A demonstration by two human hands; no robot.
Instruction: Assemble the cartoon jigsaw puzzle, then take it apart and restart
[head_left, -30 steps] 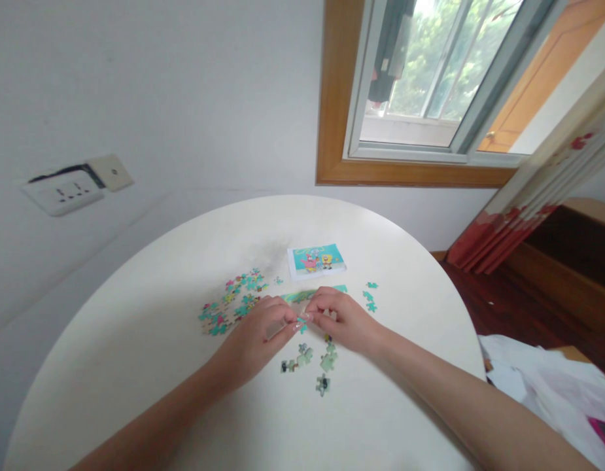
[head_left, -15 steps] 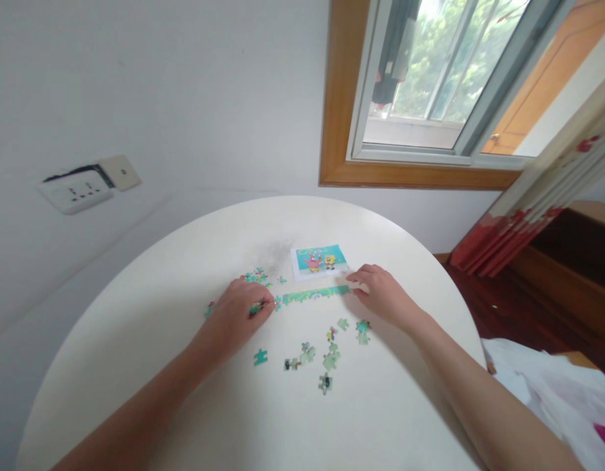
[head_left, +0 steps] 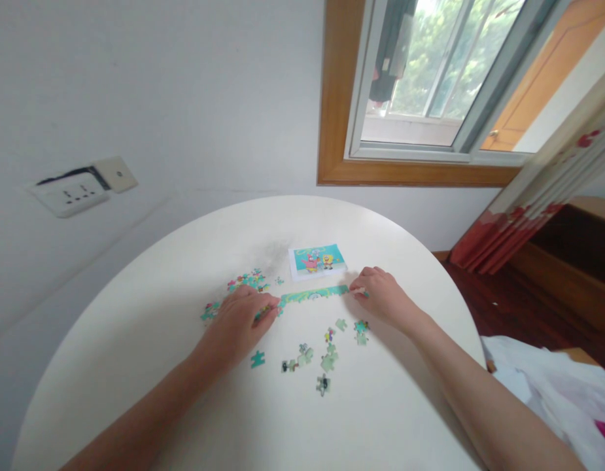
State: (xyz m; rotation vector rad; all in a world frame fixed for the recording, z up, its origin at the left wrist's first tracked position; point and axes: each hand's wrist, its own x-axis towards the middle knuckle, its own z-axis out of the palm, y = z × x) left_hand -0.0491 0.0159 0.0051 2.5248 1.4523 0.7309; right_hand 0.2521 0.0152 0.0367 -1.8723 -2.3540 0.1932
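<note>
A joined strip of teal and green puzzle pieces (head_left: 314,295) lies across the middle of the white round table. At its left end, my left hand (head_left: 241,320) is closed, thumb and forefinger pinched on a small puzzle piece (head_left: 281,311) that they partly hide. More pieces show under its palm. My right hand (head_left: 383,297) rests at the strip's right end, fingertips drawn together on a puzzle piece (head_left: 365,294), mostly covered by the fingers. Just behind the strip lies a picture card (head_left: 318,261) with a pink starfish and a yellow sponge figure.
A heap of loose pieces (head_left: 248,280) lies behind my left hand. Several pale, back-up pieces (head_left: 329,360) are scattered in front of the strip, with a teal piece (head_left: 258,358) to their left. Beyond the table (head_left: 302,206) are a wall and window; white plastic (head_left: 542,392) lies at right.
My right hand's fingers have closed together, and a bit of a puzzle piece now shows at them. My left hand has shifted slightly, uncovering more of the heap. The view has moved a little.
</note>
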